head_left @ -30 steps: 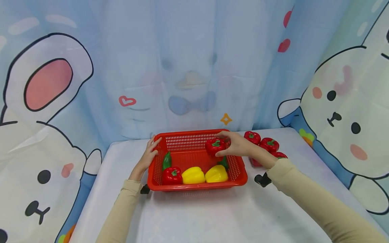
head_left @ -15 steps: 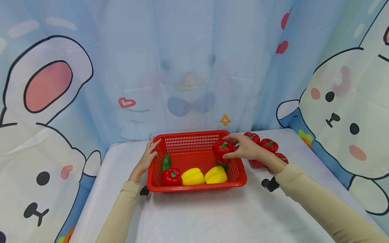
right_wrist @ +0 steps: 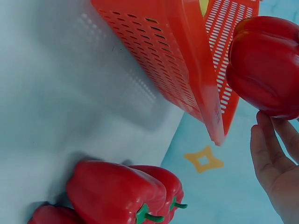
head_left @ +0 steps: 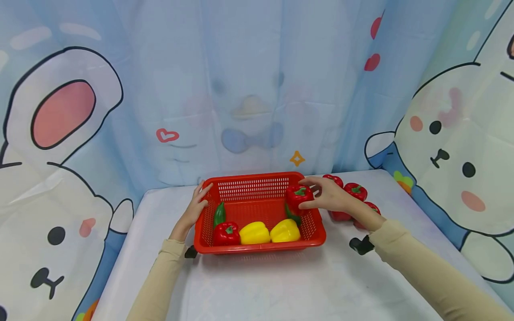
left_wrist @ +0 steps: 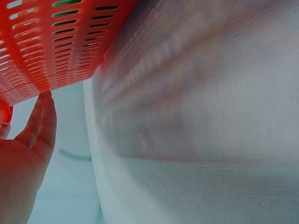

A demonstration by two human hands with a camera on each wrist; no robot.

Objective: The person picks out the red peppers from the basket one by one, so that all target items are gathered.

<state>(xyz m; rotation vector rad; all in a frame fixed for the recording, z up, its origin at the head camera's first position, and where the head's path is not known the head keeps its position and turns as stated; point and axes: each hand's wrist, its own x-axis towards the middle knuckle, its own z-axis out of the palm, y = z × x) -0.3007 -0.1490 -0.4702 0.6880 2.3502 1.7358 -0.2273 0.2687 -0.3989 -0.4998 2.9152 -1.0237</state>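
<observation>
My right hand [head_left: 330, 195] holds a red bell pepper [head_left: 298, 195] between thumb and fingers at the right side of the red basket [head_left: 261, 248]. In the right wrist view this red bell pepper [right_wrist: 266, 67] shows beyond the basket's rim, with fingertips at its underside. On the basket's left rim rests my left hand [head_left: 193, 209]. Its fingers [left_wrist: 46, 119] are straight, tips at the outer wall in the left wrist view. Inside the basket lie another red bell pepper [head_left: 226, 233], two yellow bell peppers [head_left: 254, 232] and green chili peppers [head_left: 219, 214], one at each side.
Several red bell peppers [head_left: 355, 191] sit on the white-covered table [head_left: 257, 285] to the right of the basket, behind my right forearm. A printed blue curtain [head_left: 253, 89] hangs along the table's back edge.
My right hand has moved right with the red bell pepper, from over the basket's right-centre to beside its right wall. The left hand stays at the left rim.
</observation>
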